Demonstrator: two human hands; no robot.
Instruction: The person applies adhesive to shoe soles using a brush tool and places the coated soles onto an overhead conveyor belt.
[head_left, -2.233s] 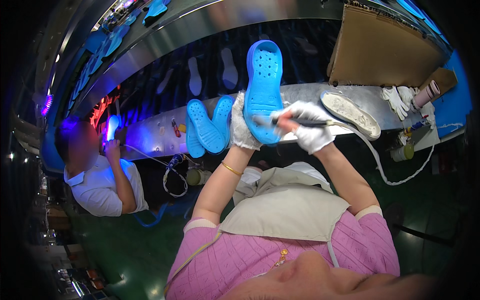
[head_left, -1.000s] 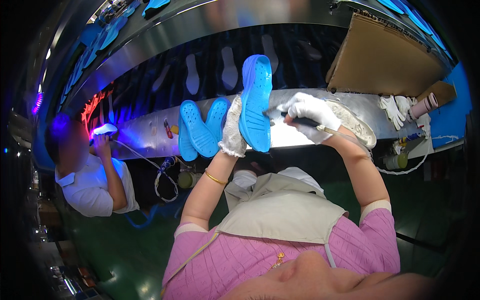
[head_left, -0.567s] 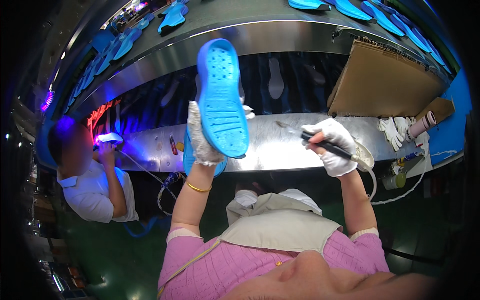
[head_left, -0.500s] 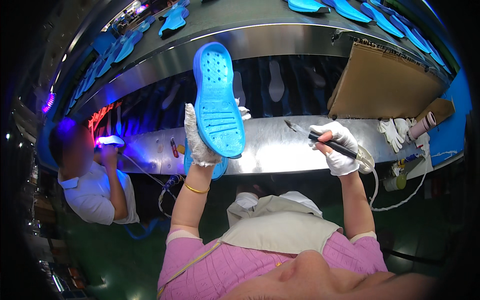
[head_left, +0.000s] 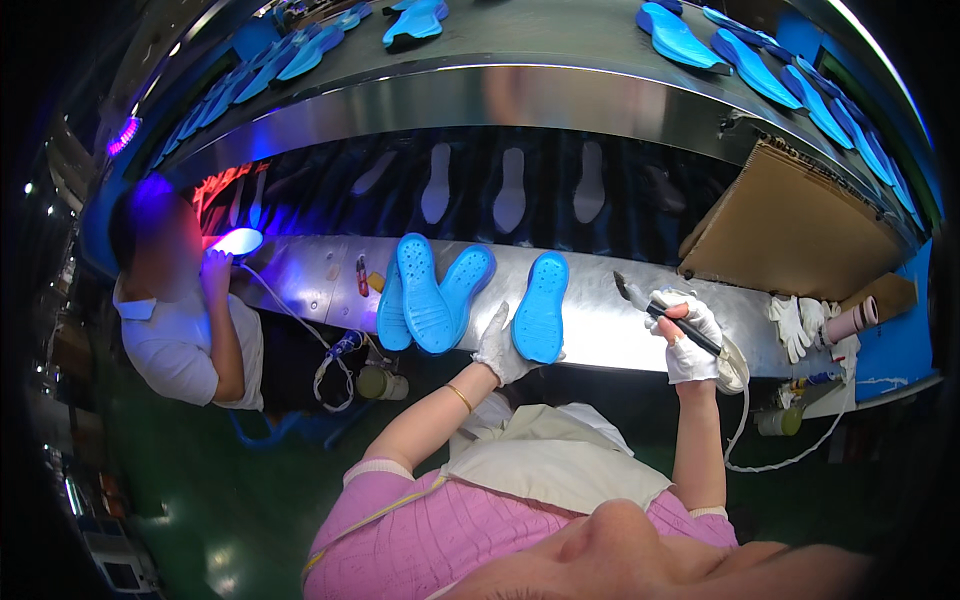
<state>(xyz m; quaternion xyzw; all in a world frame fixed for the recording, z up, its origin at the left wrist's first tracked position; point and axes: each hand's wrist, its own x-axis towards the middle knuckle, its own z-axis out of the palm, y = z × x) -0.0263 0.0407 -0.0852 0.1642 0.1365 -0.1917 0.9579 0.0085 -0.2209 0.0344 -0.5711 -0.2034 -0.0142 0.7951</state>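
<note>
My left hand [head_left: 502,350], in a white glove, grips a blue shoe sole [head_left: 540,308] low over the front of the metal bench. Its thumb shows beside the sole's left edge; most of the fingers are hidden behind. Just to the left, three similar blue soles [head_left: 425,295] lie overlapping on the bench. My right hand [head_left: 692,335], gloved with some fingertips bare, is closed around the black handle of a brush [head_left: 688,327]. The dark brush tip points up and left, apart from the sole. A white hose runs down from behind that hand.
Behind the metal ledge [head_left: 610,262] sit pale sole shapes on dark rollers. A conveyor [head_left: 540,60] above carries blue soles. At right stand a cardboard sheet [head_left: 800,225], white gloves [head_left: 792,325] and a pink roll [head_left: 852,318]. At left a person [head_left: 185,310] holds a brightly lit sole.
My left hand has moved down and right; the sole in it appears smaller and lower. The overlapping soles at left now show fully. My right hand stays closed on the brush, slightly lower.
</note>
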